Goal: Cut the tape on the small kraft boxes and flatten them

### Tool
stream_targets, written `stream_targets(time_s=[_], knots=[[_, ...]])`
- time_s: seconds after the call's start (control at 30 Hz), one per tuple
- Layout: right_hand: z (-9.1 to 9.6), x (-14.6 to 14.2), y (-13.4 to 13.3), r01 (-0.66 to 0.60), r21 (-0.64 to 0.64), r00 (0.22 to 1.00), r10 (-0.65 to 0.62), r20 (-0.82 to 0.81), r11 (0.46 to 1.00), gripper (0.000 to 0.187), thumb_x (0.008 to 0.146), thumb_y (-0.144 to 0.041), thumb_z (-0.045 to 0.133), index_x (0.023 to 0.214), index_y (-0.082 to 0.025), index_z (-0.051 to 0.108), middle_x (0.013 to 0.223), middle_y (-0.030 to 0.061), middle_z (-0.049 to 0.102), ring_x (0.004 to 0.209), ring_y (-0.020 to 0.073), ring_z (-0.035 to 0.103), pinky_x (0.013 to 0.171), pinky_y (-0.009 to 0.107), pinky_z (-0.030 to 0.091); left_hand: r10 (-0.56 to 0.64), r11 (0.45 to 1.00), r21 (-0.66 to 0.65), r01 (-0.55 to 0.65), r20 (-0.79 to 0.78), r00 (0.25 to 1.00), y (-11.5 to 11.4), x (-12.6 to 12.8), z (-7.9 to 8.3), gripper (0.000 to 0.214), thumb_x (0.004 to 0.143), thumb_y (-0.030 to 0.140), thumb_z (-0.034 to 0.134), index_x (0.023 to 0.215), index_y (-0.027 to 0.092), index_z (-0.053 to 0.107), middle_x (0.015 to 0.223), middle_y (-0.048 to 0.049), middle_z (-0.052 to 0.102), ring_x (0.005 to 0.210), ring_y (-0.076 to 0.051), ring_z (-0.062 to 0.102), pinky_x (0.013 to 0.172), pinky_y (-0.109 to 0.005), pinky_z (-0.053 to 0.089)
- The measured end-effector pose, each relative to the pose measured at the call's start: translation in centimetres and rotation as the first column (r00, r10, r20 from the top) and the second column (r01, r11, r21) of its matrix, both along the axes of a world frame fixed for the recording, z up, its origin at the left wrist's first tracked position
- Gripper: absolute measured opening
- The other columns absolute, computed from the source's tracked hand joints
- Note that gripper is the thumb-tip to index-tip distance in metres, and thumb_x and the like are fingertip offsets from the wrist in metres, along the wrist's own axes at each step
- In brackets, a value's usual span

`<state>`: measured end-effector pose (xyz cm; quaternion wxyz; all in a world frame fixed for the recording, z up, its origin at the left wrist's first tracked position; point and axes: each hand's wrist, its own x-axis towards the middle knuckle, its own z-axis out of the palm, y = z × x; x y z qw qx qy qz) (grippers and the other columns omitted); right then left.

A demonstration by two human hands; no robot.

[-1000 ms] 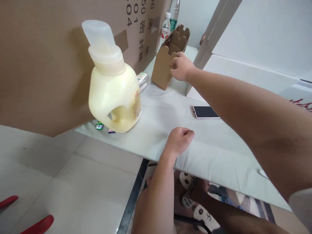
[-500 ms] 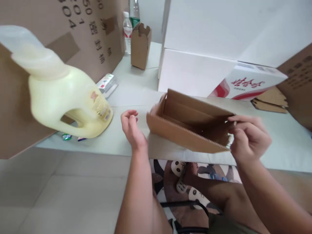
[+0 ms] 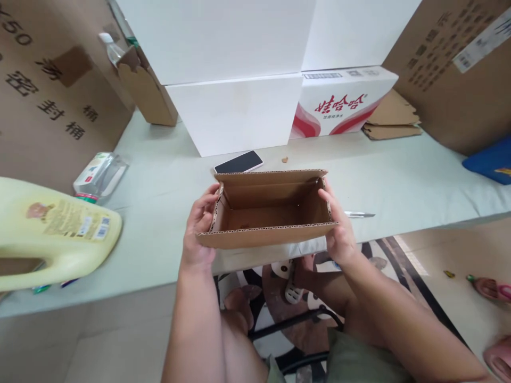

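A brown cardboard box (image 3: 267, 236), open at the top and with nothing visible inside, is held between my two hands near the table's front edge. My left hand (image 3: 202, 229) grips its left end, fingers curled against the outer wall. At the opposite end, my right hand (image 3: 339, 229) clasps the right wall with fingers over the rim. Just behind the box lies a dark-screened phone (image 3: 239, 161). A utility knife (image 3: 360, 214) rests on the cloth to the right of my right hand.
A yellow detergent jug (image 3: 99, 234) and a clear plastic pack (image 3: 101, 173) are at left. Behind stand white boxes (image 3: 239, 109), a printed carton (image 3: 339, 106), a small cardboard box (image 3: 149, 96) and folded cardboard (image 3: 393, 117). A blue item (image 3: 489, 159) sits far right.
My left hand has gone from free beside the cardboard box to holding its left end. The box has straightened to face me, and the view has swung right, revealing the phone and knife.
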<state>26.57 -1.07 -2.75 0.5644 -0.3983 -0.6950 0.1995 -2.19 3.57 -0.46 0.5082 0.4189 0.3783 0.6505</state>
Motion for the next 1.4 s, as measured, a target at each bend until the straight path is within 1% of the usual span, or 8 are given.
stream_targets(time_s=[0.27, 0.47, 0.6, 0.73, 0.83, 1.03, 1.23, 1.4], knots=[[-0.2, 1.1, -0.8, 0.030, 0.047, 0.998, -0.032, 0.046, 0.998, 0.072, 0.101, -0.051, 0.057, 0.166, -0.045, 0.027, 0.177, -0.0041, 0.027, 0.165, 0.0313, 0.023, 0.134, 0.063, 0.027, -0.109, 0.993, -0.047, 0.106, -0.064, 0.992, 0.8, 1.6, -0.1, 0.036, 0.064, 0.051, 0.091, 0.090, 0.028, 0.081, 0.152, -0.0044, 0.060, 0.140, -0.034, 0.057, 0.105, -0.041, 0.057], [0.9, 0.5, -0.5, 0.040, 0.053, 0.989, -0.047, 0.143, 0.998, 0.042, 0.097, -0.047, 0.061, 0.138, -0.038, 0.069, 0.151, 0.0049, 0.064, 0.144, 0.0361, 0.058, 0.134, 0.071, 0.019, -0.151, 0.986, -0.082, 0.144, -0.091, 0.984, 0.5, 1.3, -0.3, 0.027, 0.066, 0.039, 0.087, 0.089, 0.026, 0.080, 0.160, -0.0046, 0.051, 0.148, -0.037, 0.048, 0.100, -0.039, 0.059], [1.5, -0.4, -0.7, 0.066, 0.082, 0.997, -0.068, 0.021, 0.994, 0.032, 0.104, -0.047, 0.051, 0.113, -0.034, 0.079, 0.120, 0.0053, 0.079, 0.114, 0.0305, 0.075, 0.134, 0.067, 0.024, -0.152, 0.986, -0.077, 0.146, -0.085, 0.985, 0.2, 1.3, -0.3, 0.034, 0.064, 0.040, 0.090, 0.093, 0.029, 0.077, 0.160, -0.0027, 0.052, 0.144, -0.036, 0.052, 0.093, -0.039, 0.060], [0.9, -1.4, -1.1, 0.200, -0.125, 0.971, -0.213, -0.108, 0.972, 0.030, 0.102, -0.047, 0.057, 0.125, -0.032, 0.068, 0.126, 0.0073, 0.075, 0.136, 0.0322, 0.063, 0.130, 0.064, 0.034, -0.119, 0.992, -0.039, 0.120, 0.019, 0.993, -0.1, 1.7, 0.3, 0.058, 0.062, 0.049, 0.093, 0.114, 0.038, 0.069, 0.140, -0.0023, 0.067, 0.119, -0.028, 0.067, 0.087, -0.038, 0.061], [0.1, -1.9, -1.0, 0.225, -0.197, 0.939, -0.266, -0.219, 0.954, 0.043, 0.100, -0.046, 0.060, 0.141, -0.036, 0.053, 0.149, 0.0079, 0.061, 0.147, 0.0297, 0.053, 0.127, 0.058, 0.040, -0.145, 0.987, -0.057, 0.153, 0.119, 0.982, -0.3, 1.9, 1.0, 0.051, 0.072, 0.051, 0.082, 0.120, 0.042, 0.068, 0.119, -0.0020, 0.071, 0.106, -0.026, 0.069, 0.090, -0.042, 0.060], [-0.2, -1.5, -0.5, 0.183, -0.217, 0.961, -0.222, -0.168, 0.959, 0.070, 0.101, -0.050, 0.054, 0.163, -0.042, 0.023, 0.177, 0.0048, 0.025, 0.157, 0.0294, 0.042, 0.125, 0.056, 0.044, -0.180, 0.984, -0.001, 0.180, -0.056, 0.982, -0.3, 1.9, 1.7, 0.042, 0.063, 0.061, 0.088, 0.076, 0.025, 0.070, 0.101, -0.0065, 0.060, 0.093, -0.024, 0.061, 0.079, -0.038, 0.056], [0.2, -0.4, -0.5, 0.191, -0.177, 0.978, -0.202, -0.051, 0.966, 0.040, 0.104, -0.051, 0.048, 0.135, -0.035, 0.068, 0.172, 0.0028, 0.040, 0.162, 0.0315, 0.032, 0.133, 0.061, 0.028, -0.110, 0.993, -0.058, 0.099, -0.216, 0.970, -0.1, 1.9, 1.7, 0.028, 0.060, 0.036, 0.085, 0.064, 0.022, 0.061, 0.106, -0.0066, 0.057, 0.093, -0.022, 0.054, 0.077, -0.031, 0.049], [0.5, 0.2, 0.0, 0.141, -0.181, 0.990, -0.143, 0.001, 0.973, 0.040, 0.104, -0.053, 0.048, 0.132, -0.034, 0.070, 0.169, 0.0037, 0.045, 0.158, 0.0315, 0.041, 0.131, 0.060, 0.033, -0.100, 0.992, -0.101, 0.077, -0.247, 0.964, 0.1, 1.7, 1.9, 0.020, 0.058, 0.033, 0.081, 0.067, 0.024, 0.066, 0.110, -0.0075, 0.059, 0.100, -0.024, 0.054, 0.076, -0.031, 0.048]])
